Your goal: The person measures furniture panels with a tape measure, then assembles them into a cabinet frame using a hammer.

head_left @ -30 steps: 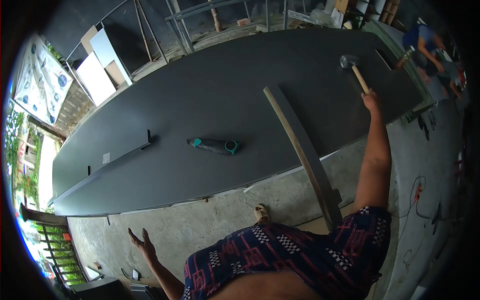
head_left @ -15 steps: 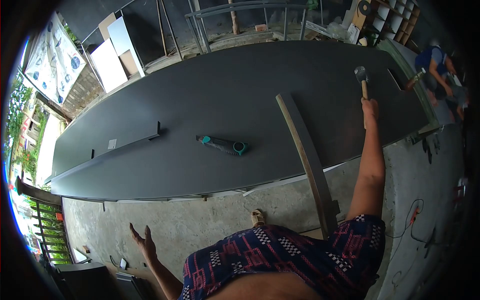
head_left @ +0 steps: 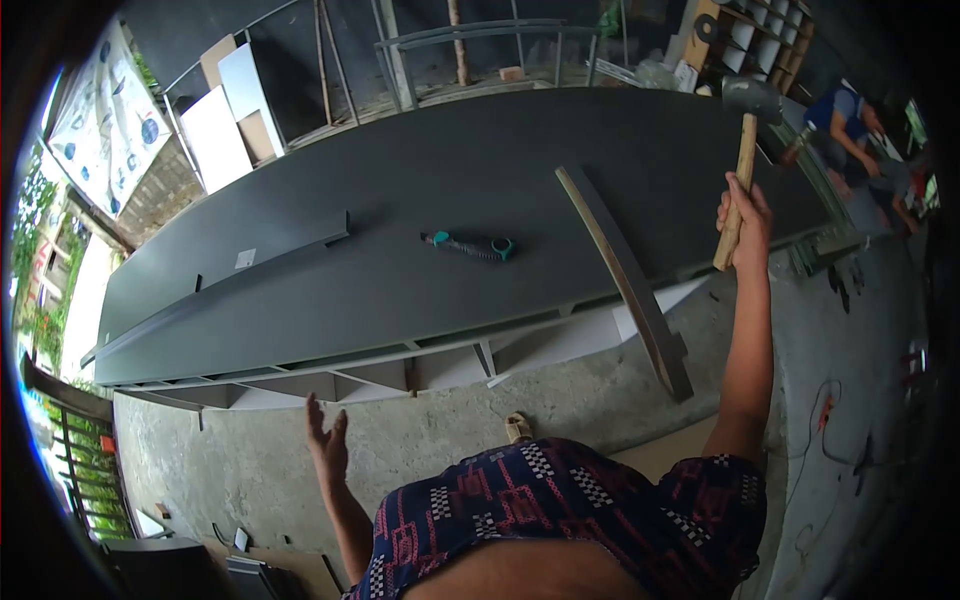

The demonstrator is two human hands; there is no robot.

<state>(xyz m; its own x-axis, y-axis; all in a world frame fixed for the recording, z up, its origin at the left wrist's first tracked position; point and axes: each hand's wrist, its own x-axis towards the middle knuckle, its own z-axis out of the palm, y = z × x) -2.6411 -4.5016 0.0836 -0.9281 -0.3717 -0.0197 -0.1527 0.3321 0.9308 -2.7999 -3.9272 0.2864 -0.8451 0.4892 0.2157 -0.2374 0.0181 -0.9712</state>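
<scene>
In the head view, the right hand point(head_left: 742, 215) is gripping a mallet point(head_left: 743, 160) by its handle, raised over the near edge of the dark surface point(head_left: 450, 180). The left hand point(head_left: 327, 445) is hanging open and empty. The hammering seems unfinished, as the slanted strip point(head_left: 620, 270) is lying across the surface and overhanging it.

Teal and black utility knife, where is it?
In the head view the teal and black utility knife lies on the dark grey panel, left of the slanted wooden strip.
</scene>
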